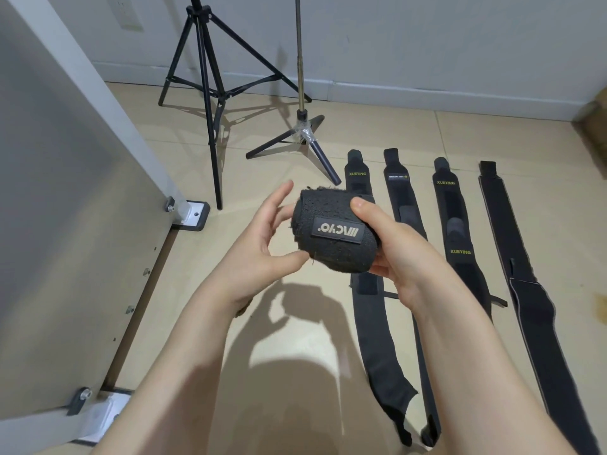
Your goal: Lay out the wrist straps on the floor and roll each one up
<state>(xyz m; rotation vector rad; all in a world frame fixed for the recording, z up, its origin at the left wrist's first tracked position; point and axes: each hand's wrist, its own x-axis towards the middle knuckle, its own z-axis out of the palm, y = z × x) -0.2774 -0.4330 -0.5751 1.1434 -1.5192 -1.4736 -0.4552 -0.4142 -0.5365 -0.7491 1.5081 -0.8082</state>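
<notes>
A rolled black wrist strap [331, 238] with a label patch is held in the air above the floor. My right hand [404, 257] grips its right end, thumb on top. My left hand [262, 244] is at its left end; the thumb touches the roll's lower edge and the fingers stand spread beside it. Several unrolled black straps lie flat side by side on the tiles to the right: one with yellow lettering [377, 339], a narrow one [402, 195], another with yellow lettering [455, 224] and a plain wide one [519, 290].
A black tripod [210, 93] and a thin stand with short legs [300, 126] rise at the back by the wall. A grey panel on white feet [59, 224] fills the left side. A brown object [594, 126] sits at the right edge.
</notes>
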